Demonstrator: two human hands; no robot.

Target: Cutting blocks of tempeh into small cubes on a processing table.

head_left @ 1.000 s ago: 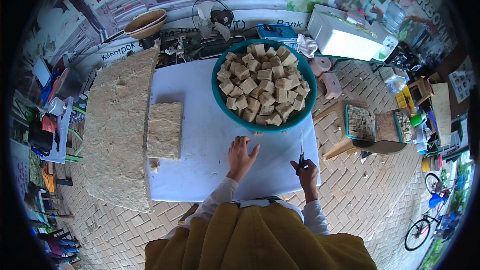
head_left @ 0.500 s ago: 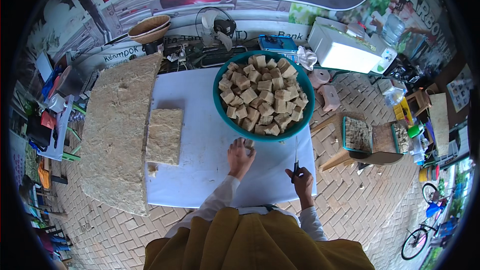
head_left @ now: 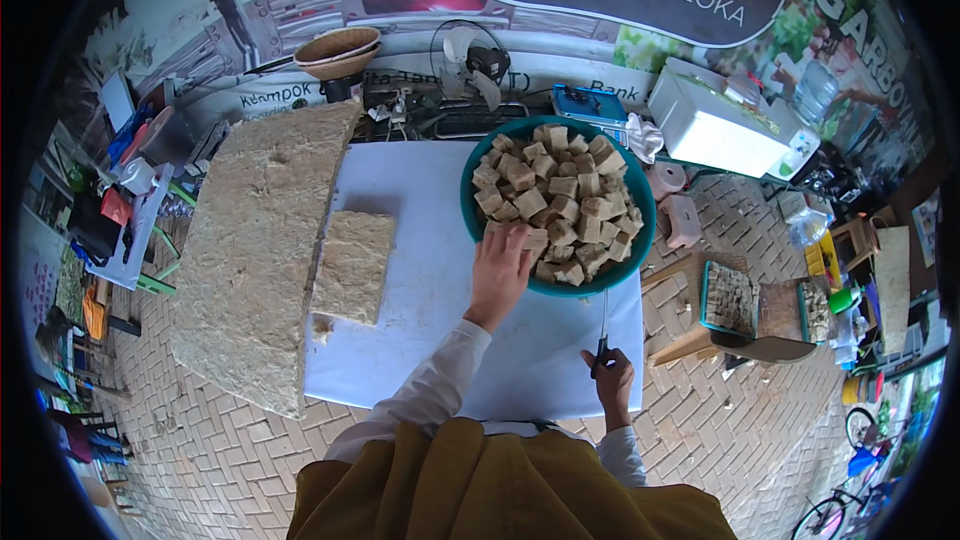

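A teal basin (head_left: 468, 202) heaped with tan fibrous cubes (head_left: 565, 208) stands at the table's far right. My left hand (head_left: 500, 278) reaches over its near left rim, fingers bent down around a cube at the edge of the heap; the fingertips are partly lost among the cubes. My right hand (head_left: 614, 378) is closed on the black handle of a knife (head_left: 604, 325) at the table's right edge. Its thin blade points away from me, the tip close to the basin. Left of the basin lies a smaller fibrous slab (head_left: 352, 268), with a little scrap (head_left: 321, 328) beside its near corner.
A large fibrous slab (head_left: 255, 250) covers the left side of the white-covered table (head_left: 430, 340). Beyond the table are a fan (head_left: 470, 60), woven baskets (head_left: 338, 48), a blue scale (head_left: 590, 105) and a white box (head_left: 715, 125). A tray of cubes (head_left: 730, 298) rests at right.
My left hand has moved from the table in front of the basin, with a cube in it, up over the basin's near rim. My right hand still holds the knife. The view has shifted slightly.
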